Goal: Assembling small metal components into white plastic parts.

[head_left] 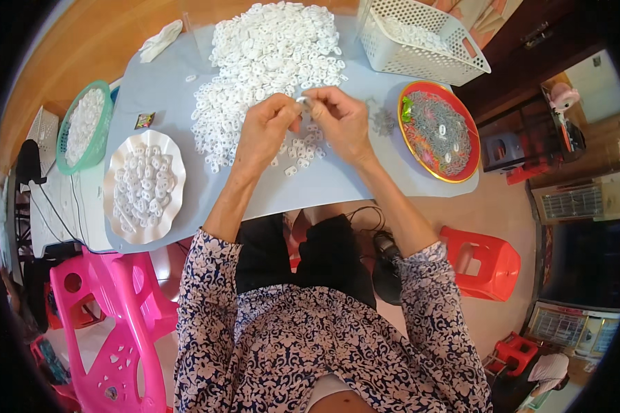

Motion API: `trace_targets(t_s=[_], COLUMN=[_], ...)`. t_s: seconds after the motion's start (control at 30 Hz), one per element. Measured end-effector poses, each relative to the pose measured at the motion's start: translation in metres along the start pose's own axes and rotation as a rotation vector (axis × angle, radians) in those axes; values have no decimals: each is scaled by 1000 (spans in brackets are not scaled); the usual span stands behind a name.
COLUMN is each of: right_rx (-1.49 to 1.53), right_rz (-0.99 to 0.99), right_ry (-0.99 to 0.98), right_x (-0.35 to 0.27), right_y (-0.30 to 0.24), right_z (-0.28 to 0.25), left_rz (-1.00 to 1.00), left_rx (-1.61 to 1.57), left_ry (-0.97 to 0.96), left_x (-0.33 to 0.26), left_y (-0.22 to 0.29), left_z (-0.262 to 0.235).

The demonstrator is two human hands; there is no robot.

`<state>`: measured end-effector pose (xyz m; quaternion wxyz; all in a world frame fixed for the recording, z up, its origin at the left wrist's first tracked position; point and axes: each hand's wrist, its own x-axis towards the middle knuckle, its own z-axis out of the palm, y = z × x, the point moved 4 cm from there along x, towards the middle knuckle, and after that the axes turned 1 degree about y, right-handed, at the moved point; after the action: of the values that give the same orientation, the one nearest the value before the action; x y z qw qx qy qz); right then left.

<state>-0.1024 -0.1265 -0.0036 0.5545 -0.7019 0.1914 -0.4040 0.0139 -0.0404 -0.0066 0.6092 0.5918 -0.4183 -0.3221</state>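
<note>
Both hands meet over the middle of the grey table (269, 204). The fingertips of my left hand (263, 127) and my right hand (343, 125) are pinched round a small white plastic piece (302, 100), its shape mostly hidden by the fingers. Just beyond them spreads a large heap of small white plastic pieces (275, 48) with holes in them. A few loose pieces (291, 170) lie below the hands. To the right, a red round tray (426, 165) with a gold rim holds many thin grey metal parts (437, 127) and a few white pieces.
At the left, a scalloped white plate (110, 199) carries finished-looking white pieces (145, 186). Beyond it stand a green basket (105, 134) and a small wrapper (144, 121). A white perforated basket (420, 63) occupies the far right. A pink chair (141, 323) and red stool (499, 268) flank me.
</note>
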Motion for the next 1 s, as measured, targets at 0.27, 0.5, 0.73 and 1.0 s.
trace_targets(t_s=[0.27,0.5,0.73,1.0], right_rx=[-517,-971,-730,-644], right_rz=[-465,-616,-290,-350], right_ry=[363,131,-266,-416], right_x=[113,91,67,39], right_y=[-70,-60,8,3], right_z=[-114,-75,14,33], left_rz=[55,4,-151,-93], left_rx=[-581,-769,-701,-651], left_ry=[346,418,345,357], left_x=[7,6,12,10], left_y=[3,-2,-12,-5], left_z=[-46,-56,-40,-42])
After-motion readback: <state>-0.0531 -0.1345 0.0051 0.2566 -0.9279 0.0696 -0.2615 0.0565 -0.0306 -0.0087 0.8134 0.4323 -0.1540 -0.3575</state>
